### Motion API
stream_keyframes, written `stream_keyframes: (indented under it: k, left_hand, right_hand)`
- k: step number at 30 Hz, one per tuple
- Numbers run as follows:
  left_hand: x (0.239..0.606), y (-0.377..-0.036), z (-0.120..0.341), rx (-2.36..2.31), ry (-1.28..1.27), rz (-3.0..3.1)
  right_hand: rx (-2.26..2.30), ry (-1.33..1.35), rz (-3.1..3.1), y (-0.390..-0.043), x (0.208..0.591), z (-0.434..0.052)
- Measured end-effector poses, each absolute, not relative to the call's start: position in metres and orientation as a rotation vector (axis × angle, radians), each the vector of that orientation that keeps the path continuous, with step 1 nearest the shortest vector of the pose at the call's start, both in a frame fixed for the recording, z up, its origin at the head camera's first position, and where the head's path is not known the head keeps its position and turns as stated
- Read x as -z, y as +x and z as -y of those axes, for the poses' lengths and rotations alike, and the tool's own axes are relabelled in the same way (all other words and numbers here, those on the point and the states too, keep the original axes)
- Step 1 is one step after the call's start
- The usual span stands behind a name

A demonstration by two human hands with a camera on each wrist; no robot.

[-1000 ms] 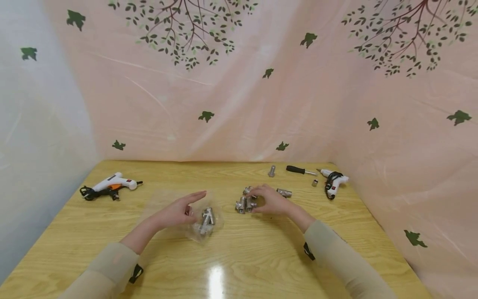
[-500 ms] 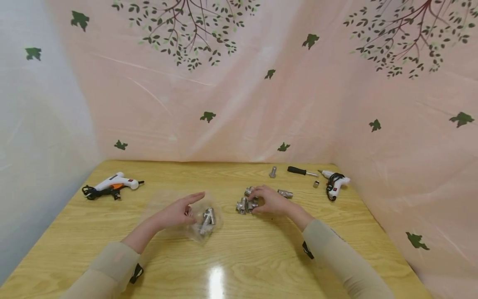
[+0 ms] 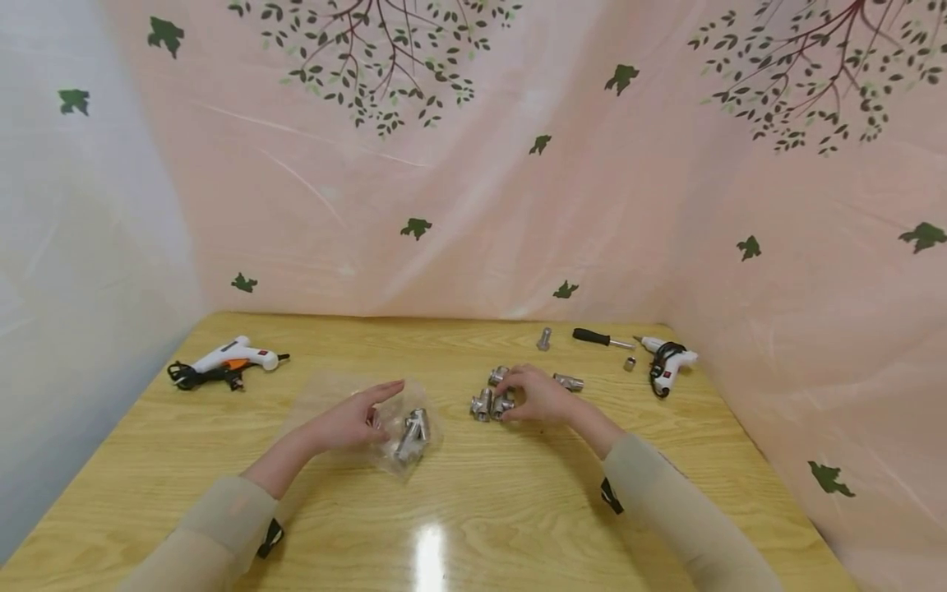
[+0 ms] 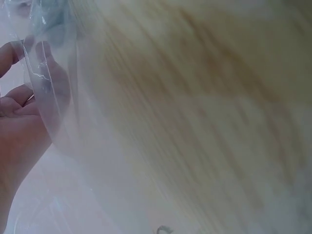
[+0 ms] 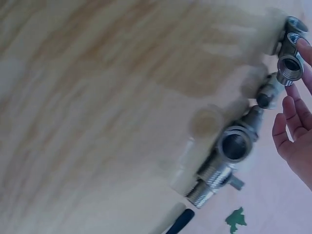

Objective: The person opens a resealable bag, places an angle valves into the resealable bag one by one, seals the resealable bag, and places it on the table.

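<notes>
A clear plastic bag [image 3: 438, 427] lies left of the table's middle with metal pipe fittings [image 3: 414, 432] inside. My left hand [image 3: 342, 423] is at this bag, index finger stretched out and thumb apart from it. In the left wrist view, thin film [image 4: 73, 97] covers part of the fingers. My right hand [image 3: 543, 396] holds a silvery threaded pipe tee [image 3: 501, 406] between thumb and fingers, down among its neighbours. Beside it lie another pipe tee [image 3: 481, 405] and a further fitting [image 3: 498, 376]. In the right wrist view, the fingertips meet the threaded tee [image 5: 290, 68].
Behind the right hand lies a metal fitting [image 3: 568, 382]. Farther back are a bolt-like metal piece [image 3: 544, 339], a black-handled screwdriver [image 3: 592, 336], a small metal nut [image 3: 630, 363] and a white glue gun [image 3: 669, 362]. Another glue gun [image 3: 237, 355] with black cable lies at the left.
The head view has shifted slightly. Both hands stay almost where they were, the left at the bag and the right at the pipe tee.
</notes>
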State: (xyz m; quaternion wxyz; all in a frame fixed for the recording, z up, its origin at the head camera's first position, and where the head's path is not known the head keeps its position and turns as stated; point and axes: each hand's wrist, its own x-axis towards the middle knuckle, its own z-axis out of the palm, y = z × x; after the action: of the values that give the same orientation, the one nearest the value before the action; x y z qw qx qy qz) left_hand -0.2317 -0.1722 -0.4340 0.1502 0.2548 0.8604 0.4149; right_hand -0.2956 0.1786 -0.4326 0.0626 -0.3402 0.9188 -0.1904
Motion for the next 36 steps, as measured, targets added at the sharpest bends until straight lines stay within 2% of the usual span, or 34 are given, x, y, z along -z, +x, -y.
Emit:
stream_keyframes:
  k: [17,36]
  left_hand:
    - [0.431,-0.231,0.173,-1.137,0.780,-2.506]
    - [0.422,-0.226,0.165,-1.218,0.761,-2.463]
  right_hand:
    - [0.731,-1.272,-2.690,-0.270,0.396,-0.144]
    - [0.928,-1.356,-2.661,-0.260,0.420,-0.072]
